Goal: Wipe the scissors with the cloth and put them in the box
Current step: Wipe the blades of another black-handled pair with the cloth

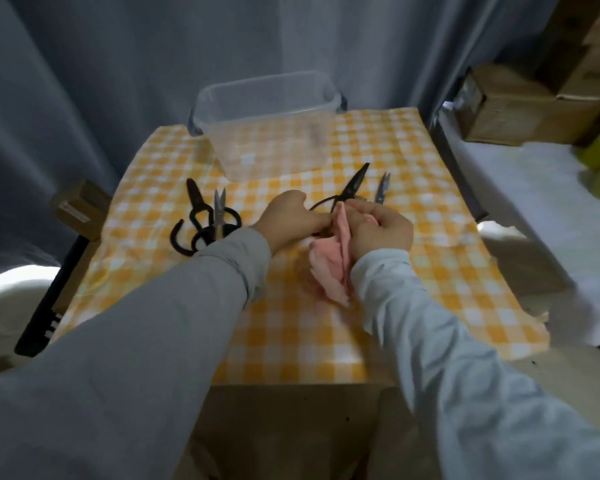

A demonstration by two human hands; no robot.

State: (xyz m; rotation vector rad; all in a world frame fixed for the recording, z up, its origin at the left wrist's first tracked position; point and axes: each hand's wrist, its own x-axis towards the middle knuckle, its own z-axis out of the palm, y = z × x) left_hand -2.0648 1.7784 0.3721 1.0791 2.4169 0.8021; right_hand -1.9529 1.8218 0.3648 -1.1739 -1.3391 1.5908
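My left hand [290, 216] grips the handle loop of black scissors [352, 185], whose blades point up and away toward the box. My right hand [381, 232] is closed on a pink cloth [329, 268] that it presses against the scissors' handles; the cloth hangs down onto the table. A clear plastic box [267, 123] stands open at the far side of the table. Small silver snips [381, 187] lie just right of the held scissors. On the left lie black scissors [196, 213] and another silver pair [219, 211] across them.
The table wears a yellow-and-white checked cover [291, 334]. Grey curtains hang behind. Cardboard boxes [506, 105] are stacked at the right, and a small carton [78, 209] and a black bar [49, 306] sit beside the left edge.
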